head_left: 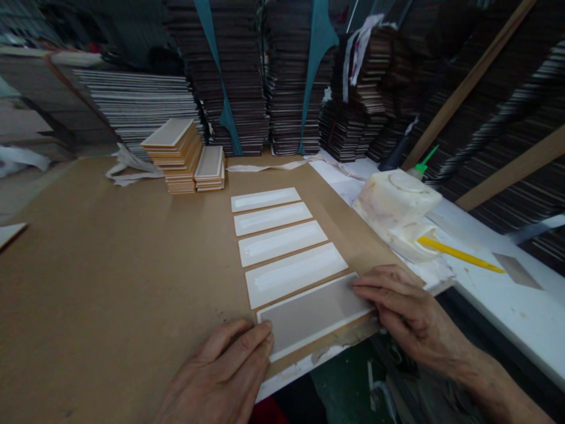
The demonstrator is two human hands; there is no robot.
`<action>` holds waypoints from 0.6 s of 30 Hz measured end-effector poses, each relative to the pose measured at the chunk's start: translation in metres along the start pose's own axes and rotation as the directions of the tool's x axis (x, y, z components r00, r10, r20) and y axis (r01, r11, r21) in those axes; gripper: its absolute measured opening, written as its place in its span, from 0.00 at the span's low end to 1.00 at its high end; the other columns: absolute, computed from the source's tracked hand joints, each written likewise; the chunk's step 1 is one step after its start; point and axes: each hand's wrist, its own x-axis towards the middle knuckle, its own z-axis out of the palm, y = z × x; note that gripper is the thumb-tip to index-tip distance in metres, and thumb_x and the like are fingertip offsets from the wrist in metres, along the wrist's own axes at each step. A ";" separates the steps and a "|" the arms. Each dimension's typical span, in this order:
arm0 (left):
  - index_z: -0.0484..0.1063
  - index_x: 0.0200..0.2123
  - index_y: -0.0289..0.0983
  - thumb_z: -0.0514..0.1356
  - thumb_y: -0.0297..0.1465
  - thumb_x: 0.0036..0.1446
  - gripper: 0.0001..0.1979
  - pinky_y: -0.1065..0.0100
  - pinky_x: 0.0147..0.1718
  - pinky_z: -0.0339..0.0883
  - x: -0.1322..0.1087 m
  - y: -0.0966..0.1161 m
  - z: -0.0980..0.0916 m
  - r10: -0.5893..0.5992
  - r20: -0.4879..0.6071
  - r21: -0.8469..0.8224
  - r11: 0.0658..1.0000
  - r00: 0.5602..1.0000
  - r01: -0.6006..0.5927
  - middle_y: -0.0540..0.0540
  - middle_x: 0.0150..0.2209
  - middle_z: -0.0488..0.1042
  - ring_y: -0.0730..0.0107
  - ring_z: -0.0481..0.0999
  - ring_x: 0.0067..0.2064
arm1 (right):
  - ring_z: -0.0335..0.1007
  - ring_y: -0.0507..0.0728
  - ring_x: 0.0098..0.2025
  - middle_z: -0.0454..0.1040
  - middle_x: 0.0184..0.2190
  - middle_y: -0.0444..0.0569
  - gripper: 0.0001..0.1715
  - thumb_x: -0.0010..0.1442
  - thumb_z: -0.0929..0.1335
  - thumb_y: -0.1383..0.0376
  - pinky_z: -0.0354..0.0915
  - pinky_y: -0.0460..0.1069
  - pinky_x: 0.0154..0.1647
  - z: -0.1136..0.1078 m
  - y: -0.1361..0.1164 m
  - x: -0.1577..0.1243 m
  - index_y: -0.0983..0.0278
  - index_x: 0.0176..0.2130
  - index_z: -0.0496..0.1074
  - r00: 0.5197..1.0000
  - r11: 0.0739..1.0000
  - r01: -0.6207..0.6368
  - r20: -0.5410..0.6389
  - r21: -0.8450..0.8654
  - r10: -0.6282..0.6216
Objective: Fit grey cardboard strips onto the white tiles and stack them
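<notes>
A flat rectangular panel [315, 315] with a grey face and a white border lies at the near edge of the table. My left hand [227, 365] holds its left end, fingers pressed together at the corner. At the opposite end, my right hand [410, 312] has its fingertips on the panel's face and edge, with the thumb side partly hidden. Beyond it, several white strips [295, 274] lie in a row, each with a glossy white smear along its middle. The nearest strip is close to the panel's far edge.
Stacked panels [174, 156] and a lower stack [209, 168] stand at the back of the brown board [132, 265]. To the right are a whitish cut-open plastic container [392, 200], a yellow stick [461, 254] and a green-tipped nozzle [426, 162]. Tall dark stacks [291, 76] line the back.
</notes>
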 end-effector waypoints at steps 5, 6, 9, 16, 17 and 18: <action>0.76 0.50 0.38 0.50 0.24 0.62 0.19 0.67 0.52 0.73 -0.009 -0.007 0.011 0.081 -0.055 0.025 0.997 0.995 -0.080 0.48 0.52 0.77 0.63 0.73 0.52 | 0.65 0.63 0.55 0.73 0.53 0.54 0.22 0.64 0.60 0.77 0.68 0.60 0.54 0.014 -0.003 -0.004 0.65 0.54 0.71 0.998 0.982 0.062 -0.009 -0.177 -0.065; 0.76 0.50 0.38 0.50 0.24 0.62 0.19 0.67 0.51 0.73 -0.012 -0.009 0.014 0.090 -0.062 0.019 0.996 0.994 -0.089 0.48 0.53 0.77 0.63 0.73 0.52 | 0.66 0.63 0.54 0.74 0.52 0.54 0.22 0.64 0.60 0.78 0.69 0.60 0.53 0.015 -0.003 -0.005 0.66 0.54 0.71 0.997 0.976 0.069 -0.008 -0.207 -0.072; 0.74 0.53 0.38 0.51 0.25 0.62 0.19 0.66 0.52 0.72 -0.017 -0.012 0.018 0.079 -0.056 -0.012 0.997 0.995 -0.080 0.48 0.56 0.75 0.62 0.72 0.54 | 0.67 0.64 0.54 0.75 0.51 0.54 0.23 0.62 0.60 0.79 0.72 0.61 0.50 0.018 -0.005 -0.007 0.66 0.53 0.71 0.995 0.951 0.095 0.022 -0.296 -0.092; 0.75 0.49 0.37 0.55 0.36 0.66 0.14 0.66 0.51 0.73 -0.002 0.005 0.005 -0.073 -0.068 -0.044 0.997 0.995 0.070 0.47 0.49 0.79 0.62 0.75 0.49 | 0.67 0.63 0.56 0.74 0.52 0.56 0.25 0.60 0.59 0.80 0.71 0.61 0.55 0.022 -0.007 -0.008 0.68 0.53 0.70 0.996 0.933 0.090 0.021 -0.349 -0.089; 0.75 0.49 0.37 0.56 0.38 0.65 0.15 0.65 0.50 0.74 0.000 0.008 0.003 -0.100 -0.049 -0.045 0.994 0.994 0.098 0.46 0.48 0.79 0.62 0.75 0.49 | 0.67 0.63 0.56 0.74 0.52 0.56 0.24 0.61 0.59 0.80 0.71 0.61 0.56 0.022 -0.008 -0.008 0.68 0.53 0.70 0.995 0.935 0.092 0.009 -0.343 -0.095; 0.75 0.50 0.36 0.57 0.39 0.65 0.16 0.64 0.49 0.74 0.001 0.010 0.001 -0.119 -0.030 -0.044 0.992 0.992 0.118 0.46 0.48 0.79 0.61 0.76 0.49 | 0.68 0.62 0.56 0.74 0.53 0.57 0.24 0.61 0.59 0.80 0.71 0.60 0.56 0.022 -0.010 -0.008 0.69 0.53 0.71 0.995 0.936 0.096 0.006 -0.339 -0.100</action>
